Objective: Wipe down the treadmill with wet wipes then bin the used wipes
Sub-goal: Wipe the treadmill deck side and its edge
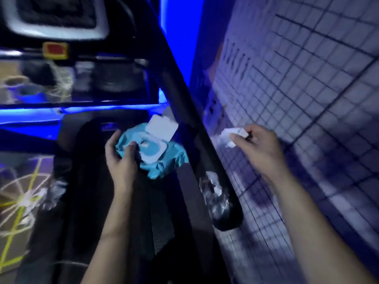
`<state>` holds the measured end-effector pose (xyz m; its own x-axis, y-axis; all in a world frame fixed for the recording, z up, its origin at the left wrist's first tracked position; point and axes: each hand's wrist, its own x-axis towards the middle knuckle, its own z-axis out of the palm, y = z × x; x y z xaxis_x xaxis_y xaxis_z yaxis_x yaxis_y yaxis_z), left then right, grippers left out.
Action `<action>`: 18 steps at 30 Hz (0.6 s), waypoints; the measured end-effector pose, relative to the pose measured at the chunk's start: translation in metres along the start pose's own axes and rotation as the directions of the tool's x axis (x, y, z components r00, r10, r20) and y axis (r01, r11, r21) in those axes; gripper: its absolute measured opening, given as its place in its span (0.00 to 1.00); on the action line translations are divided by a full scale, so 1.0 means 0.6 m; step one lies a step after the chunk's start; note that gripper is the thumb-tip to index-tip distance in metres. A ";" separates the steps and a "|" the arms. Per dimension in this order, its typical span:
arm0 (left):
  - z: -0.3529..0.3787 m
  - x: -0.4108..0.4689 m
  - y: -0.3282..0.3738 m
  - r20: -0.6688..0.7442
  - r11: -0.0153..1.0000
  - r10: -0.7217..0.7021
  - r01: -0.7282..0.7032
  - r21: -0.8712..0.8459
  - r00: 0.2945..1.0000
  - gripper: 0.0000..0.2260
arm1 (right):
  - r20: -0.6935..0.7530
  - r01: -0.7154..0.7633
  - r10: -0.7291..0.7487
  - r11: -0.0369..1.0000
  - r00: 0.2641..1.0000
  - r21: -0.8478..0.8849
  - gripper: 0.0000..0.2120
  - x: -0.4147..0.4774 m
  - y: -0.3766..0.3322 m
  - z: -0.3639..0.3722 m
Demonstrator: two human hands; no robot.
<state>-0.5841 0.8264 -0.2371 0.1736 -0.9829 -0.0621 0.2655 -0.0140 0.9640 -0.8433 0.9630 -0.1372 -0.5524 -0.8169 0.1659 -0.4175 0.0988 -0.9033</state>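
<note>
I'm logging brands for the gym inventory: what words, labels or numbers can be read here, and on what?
Nothing is legible.
Red-and-yellow tag on the treadmill: too blurred to read.
Dark letter-like marks on the tiled wall: too blurred to read.
Blue wipes pack in the left hand: no print readable.

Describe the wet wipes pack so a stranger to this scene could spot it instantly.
Find the black treadmill handrail running diagonally down the middle, beside the tiled wall. Just left of it, the left hand holds the wet wipes pack. It is teal and crinkly with a white flip lid open, unlike the white wipe in the right hand.
</note>
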 end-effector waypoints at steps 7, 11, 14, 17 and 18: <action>-0.054 -0.179 -0.035 -0.391 0.987 -0.108 0.050 -0.154 0.914 0.23 | 0.246 0.242 -0.271 0.960 0.931 0.141 0.07 -0.059 0.048 -0.005; -0.080 -0.254 -0.017 -0.483 0.973 -0.126 0.014 -0.229 0.867 0.23 | 0.360 0.467 -0.418 0.883 0.834 -0.056 0.08 -0.030 0.041 0.018; -0.076 -0.304 -0.010 -0.536 0.963 -0.125 -0.026 -0.267 0.835 0.22 | 0.601 0.688 -0.449 0.682 0.661 -0.247 0.07 0.010 0.051 0.045; -0.073 -0.352 -0.016 -0.541 0.946 -0.161 -0.028 -0.324 0.825 0.23 | 0.737 0.728 -0.322 0.604 0.594 -0.323 0.10 0.024 0.055 0.036; -0.079 -0.366 -0.021 -0.539 0.935 -0.179 -0.028 -0.353 0.823 0.23 | 0.757 0.732 -0.298 0.597 0.581 -0.327 0.10 0.022 0.050 0.030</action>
<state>-0.5807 1.0511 -0.2477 0.6063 -0.7076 -0.3628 0.5784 0.0793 0.8119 -0.8502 0.9451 -0.1692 0.3498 -0.9345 0.0657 -0.8900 -0.3534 -0.2883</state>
